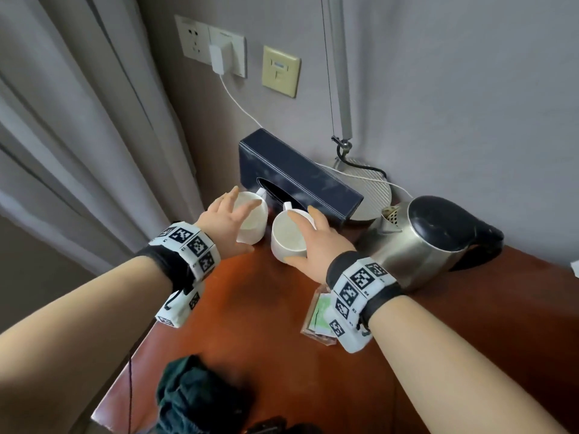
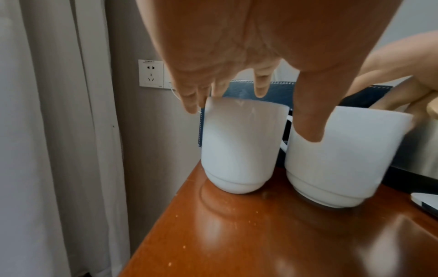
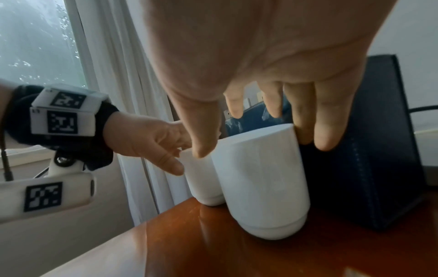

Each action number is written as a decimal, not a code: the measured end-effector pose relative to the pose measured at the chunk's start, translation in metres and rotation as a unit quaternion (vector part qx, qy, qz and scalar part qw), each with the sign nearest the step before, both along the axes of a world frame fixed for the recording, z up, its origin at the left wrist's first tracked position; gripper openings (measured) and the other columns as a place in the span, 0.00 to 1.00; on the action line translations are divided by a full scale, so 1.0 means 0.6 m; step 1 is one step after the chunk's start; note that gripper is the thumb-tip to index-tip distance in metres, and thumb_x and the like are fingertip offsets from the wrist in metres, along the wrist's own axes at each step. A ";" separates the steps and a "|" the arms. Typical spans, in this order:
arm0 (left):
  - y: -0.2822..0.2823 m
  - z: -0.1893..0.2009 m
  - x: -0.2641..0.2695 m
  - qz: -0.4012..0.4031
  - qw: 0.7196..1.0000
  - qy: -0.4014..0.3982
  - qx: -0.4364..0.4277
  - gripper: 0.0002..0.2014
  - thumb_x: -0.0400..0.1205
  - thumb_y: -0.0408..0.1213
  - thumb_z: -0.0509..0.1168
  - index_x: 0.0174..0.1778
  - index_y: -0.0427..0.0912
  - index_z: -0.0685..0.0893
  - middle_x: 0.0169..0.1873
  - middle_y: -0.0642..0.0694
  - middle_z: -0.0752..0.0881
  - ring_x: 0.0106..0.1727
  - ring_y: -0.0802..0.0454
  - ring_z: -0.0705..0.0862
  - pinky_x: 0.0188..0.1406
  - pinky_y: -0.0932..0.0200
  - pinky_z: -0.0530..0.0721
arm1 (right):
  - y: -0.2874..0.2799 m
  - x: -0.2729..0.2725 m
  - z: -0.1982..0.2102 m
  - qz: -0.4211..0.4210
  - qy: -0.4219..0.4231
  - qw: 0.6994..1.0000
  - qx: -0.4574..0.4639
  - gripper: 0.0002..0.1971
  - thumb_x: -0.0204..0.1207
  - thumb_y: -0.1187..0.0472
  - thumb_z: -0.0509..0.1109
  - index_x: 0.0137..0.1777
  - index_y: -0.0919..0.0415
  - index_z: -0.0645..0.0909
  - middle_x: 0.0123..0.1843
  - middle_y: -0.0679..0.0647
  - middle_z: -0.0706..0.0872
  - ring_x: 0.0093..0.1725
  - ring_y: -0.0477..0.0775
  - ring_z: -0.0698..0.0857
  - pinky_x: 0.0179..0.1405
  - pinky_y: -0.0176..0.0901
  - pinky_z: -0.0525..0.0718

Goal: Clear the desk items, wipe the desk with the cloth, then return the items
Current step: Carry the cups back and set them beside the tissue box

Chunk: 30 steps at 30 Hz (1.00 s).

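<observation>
Two white mugs stand side by side at the back left corner of the red-brown desk (image 1: 266, 324). My left hand (image 1: 238, 214) is spread over the left mug (image 1: 253, 220); its straight fingers (image 2: 201, 101) touch the far rim and the thumb hangs down between the mugs. My right hand (image 1: 300, 236) holds the right mug (image 1: 286, 239) from above, thumb on one side of the rim and fingers (image 3: 305, 131) on the other. The right mug (image 2: 343, 159) looks blurred and slightly tilted. A dark green cloth (image 1: 194, 399) lies bunched at the desk's front edge.
A dark blue tissue box (image 1: 300, 180) sits right behind the mugs against the wall. A steel kettle (image 1: 432, 242) stands to the right, a round lamp base (image 1: 372, 189) behind it. A clear card holder (image 1: 316, 317) lies under my right wrist. Curtains (image 1: 78, 151) hang left of the desk.
</observation>
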State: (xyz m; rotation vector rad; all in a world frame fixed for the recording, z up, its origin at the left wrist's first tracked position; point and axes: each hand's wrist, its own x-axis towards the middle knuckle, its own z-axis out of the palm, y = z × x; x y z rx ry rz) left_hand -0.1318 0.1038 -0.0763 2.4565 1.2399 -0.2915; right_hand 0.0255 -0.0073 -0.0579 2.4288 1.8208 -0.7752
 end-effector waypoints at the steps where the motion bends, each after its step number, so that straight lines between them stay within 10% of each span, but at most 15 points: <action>1: 0.006 -0.002 0.003 0.002 1.000 -0.002 -0.009 0.45 0.76 0.48 0.71 0.81 0.61 0.46 0.83 0.46 0.40 0.83 0.41 0.48 0.78 0.46 0.61 | 0.006 -0.002 -0.005 -0.001 0.004 1.000 -0.007 0.40 0.76 0.45 0.67 0.81 0.41 0.46 0.84 0.50 0.42 0.75 0.65 0.67 0.68 0.54 0.73; 14: 0.010 -0.002 0.020 0.068 0.997 -0.007 -0.027 0.43 0.70 0.53 0.72 0.78 0.60 0.56 0.67 0.44 0.63 0.59 0.42 0.78 0.56 0.52 0.82 | 0.029 -0.011 -0.034 -0.032 0.009 0.998 0.045 0.39 0.70 0.44 0.72 0.78 0.42 0.56 0.75 0.53 0.59 0.67 0.62 0.71 0.61 0.52 0.77; 30: -0.221 0.160 0.024 0.108 0.976 -0.187 0.026 0.40 0.68 0.47 0.75 0.75 0.60 0.63 0.65 0.47 0.67 0.57 0.43 0.79 0.51 0.56 0.76 | -0.230 0.030 0.125 -0.132 0.074 0.962 0.227 0.41 0.63 0.47 0.77 0.76 0.38 0.62 0.73 0.48 0.64 0.70 0.53 0.73 0.66 0.43 0.73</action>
